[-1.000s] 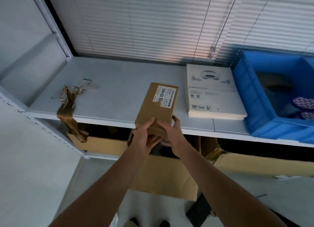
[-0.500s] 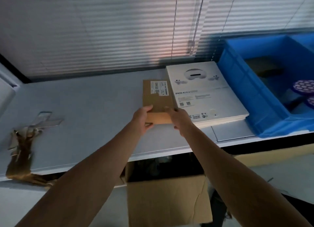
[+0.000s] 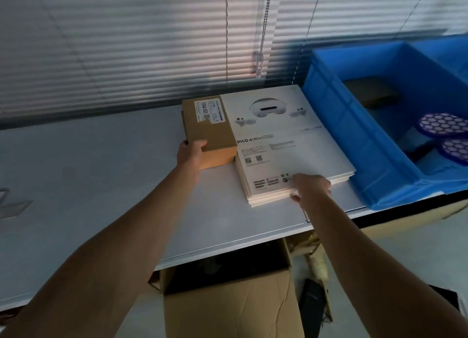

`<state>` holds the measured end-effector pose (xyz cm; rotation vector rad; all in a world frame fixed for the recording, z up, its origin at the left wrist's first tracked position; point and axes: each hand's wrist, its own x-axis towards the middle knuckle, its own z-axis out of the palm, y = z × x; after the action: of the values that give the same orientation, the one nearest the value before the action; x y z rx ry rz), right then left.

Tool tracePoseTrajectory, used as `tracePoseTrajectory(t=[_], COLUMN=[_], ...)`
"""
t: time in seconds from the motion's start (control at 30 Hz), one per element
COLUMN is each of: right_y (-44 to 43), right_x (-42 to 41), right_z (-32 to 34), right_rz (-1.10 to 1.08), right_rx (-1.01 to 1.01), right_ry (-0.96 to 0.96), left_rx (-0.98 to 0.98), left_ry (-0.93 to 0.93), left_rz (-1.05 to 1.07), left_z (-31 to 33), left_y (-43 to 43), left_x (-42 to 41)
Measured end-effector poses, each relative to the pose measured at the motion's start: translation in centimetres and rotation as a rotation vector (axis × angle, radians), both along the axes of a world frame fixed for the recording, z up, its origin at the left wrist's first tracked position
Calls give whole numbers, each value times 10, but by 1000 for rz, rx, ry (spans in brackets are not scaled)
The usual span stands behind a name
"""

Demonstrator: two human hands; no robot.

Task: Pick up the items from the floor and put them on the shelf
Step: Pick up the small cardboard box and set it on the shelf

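- The brown box lies flat on the shelf, its long axis running away from me toward the blinds. Its right side is against the white stack.
- My left hand holds its near left corner, thumb on the lid, the other fingers wrapped round the side and mostly hidden.
- The box lies straight ahead of that hand, so I judge I should let go and draw back toward me.
- My right hand is off the box, its fingers pinching the white stack's near edge.
- A blue bin stands further right, and an open carton sits below.
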<state>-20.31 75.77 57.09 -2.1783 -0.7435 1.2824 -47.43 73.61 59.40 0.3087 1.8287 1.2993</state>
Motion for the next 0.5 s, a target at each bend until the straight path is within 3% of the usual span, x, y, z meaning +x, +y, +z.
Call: tracePoseTrajectory(t=[0.07, 0.13, 0.33, 0.43, 0.5], right_y=[10, 15, -8, -38, -67], right_x=[-8, -11, 11, 32, 50], right_z=[-2, -3, 3, 10, 15], right_rz=[69, 81, -31, 76, 127], right_rx=[17, 43, 81, 115, 170], right_ry=[-145, -149, 167, 137, 142], left_rx=[-11, -21, -45, -77, -31], left_ry=[-30, -43, 22, 227, 258], left_rz=[-30, -48, -8, 122, 170], left_z=[3, 2, -4, -6, -4], left_y=[9, 14, 6, -20, -52], left_x=[-6, -11, -11, 9, 40])
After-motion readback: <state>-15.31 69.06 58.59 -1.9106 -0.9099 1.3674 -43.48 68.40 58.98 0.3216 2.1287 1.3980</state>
